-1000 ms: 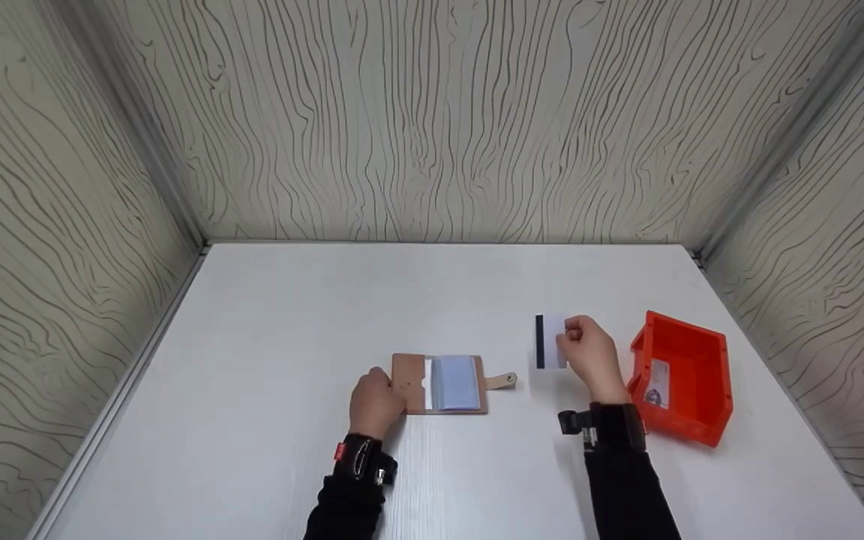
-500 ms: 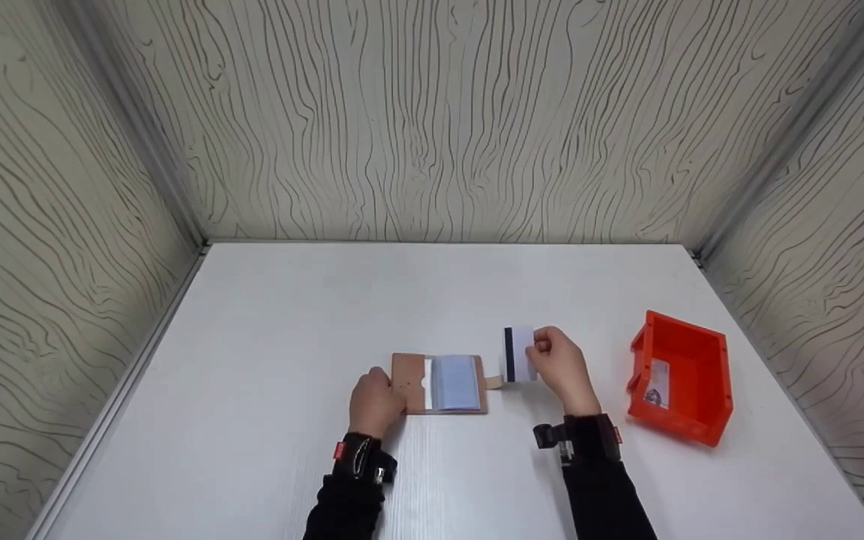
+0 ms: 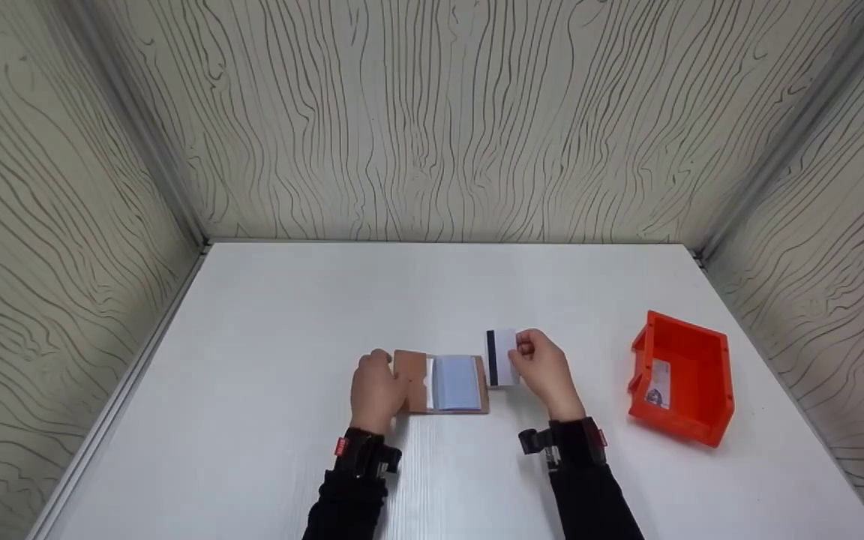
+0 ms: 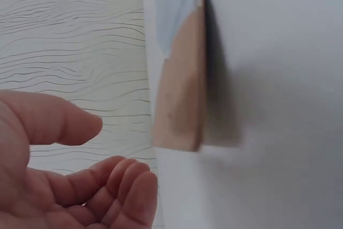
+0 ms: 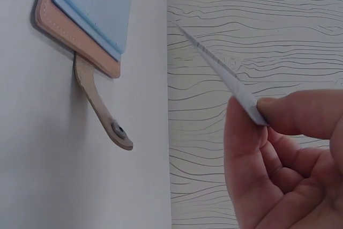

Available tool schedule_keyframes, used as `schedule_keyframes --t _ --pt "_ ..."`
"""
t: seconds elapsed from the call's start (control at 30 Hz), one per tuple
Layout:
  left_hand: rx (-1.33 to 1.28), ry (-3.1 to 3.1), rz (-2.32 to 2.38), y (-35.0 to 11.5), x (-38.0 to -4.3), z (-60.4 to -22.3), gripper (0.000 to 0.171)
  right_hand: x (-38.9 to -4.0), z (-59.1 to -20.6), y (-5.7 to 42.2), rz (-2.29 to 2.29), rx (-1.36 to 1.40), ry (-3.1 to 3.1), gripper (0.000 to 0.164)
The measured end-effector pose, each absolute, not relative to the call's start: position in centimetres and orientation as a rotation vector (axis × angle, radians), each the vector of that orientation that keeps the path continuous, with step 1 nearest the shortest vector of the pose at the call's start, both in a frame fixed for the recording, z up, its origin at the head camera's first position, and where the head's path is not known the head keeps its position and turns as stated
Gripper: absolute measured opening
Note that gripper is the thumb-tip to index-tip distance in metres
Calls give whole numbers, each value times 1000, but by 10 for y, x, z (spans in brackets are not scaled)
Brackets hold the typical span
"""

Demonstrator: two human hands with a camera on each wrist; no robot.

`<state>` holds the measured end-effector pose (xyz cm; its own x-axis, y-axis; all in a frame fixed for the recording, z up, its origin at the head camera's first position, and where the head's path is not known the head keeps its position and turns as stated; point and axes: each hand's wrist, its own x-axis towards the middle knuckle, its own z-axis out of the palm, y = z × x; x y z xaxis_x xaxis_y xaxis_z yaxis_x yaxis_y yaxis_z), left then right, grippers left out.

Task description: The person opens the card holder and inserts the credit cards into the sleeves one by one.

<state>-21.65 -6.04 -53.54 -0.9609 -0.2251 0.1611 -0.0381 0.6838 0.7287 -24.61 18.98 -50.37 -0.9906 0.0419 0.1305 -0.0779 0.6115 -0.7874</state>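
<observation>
A tan leather card holder (image 3: 415,364) lies spread on the white table, with bluish clear plastic sleeves (image 3: 457,382) inside and a white card edge in its left pocket. At its left edge is my left hand (image 3: 378,390); in the left wrist view the thumb and fingers (image 4: 140,199) stand apart, with nothing between them and the holder beyond. My right hand (image 3: 544,367) pinches a white card (image 3: 505,358) with a black stripe between thumb and fingers. The card is held up over the holder's snap strap (image 5: 99,100), which it hides in the head view.
An orange-red plastic bin (image 3: 691,375) stands at the right of the table, with a printed card (image 3: 658,382) in it against its left side. Wood-patterned panels (image 3: 432,120) enclose the table at the back and sides.
My right hand has carried the card leftward to the holder's right edge. My left hand has shifted slightly, and the holder's left cover looks a little more raised.
</observation>
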Motion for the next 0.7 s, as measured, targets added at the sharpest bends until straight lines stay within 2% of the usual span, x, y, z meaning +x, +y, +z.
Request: schedule_keyframes --t 0.3,0.47,0.53,0.7 --pt "72 -2606 -1242 -46 -217 -525 10 -242 -501 173 1366 79 -2691 17" --pt "-27 -2573 -1208 -38 -218 -523 27 -239 -504 166 1354 164 -2698 16" --pt "-58 -2575 -1200 -35 -219 -523 28 -238 -505 163 1368 186 -2697 16" --pt "-89 -2580 -1225 -29 -218 -522 7 -235 -506 155 1404 233 -2688 15"
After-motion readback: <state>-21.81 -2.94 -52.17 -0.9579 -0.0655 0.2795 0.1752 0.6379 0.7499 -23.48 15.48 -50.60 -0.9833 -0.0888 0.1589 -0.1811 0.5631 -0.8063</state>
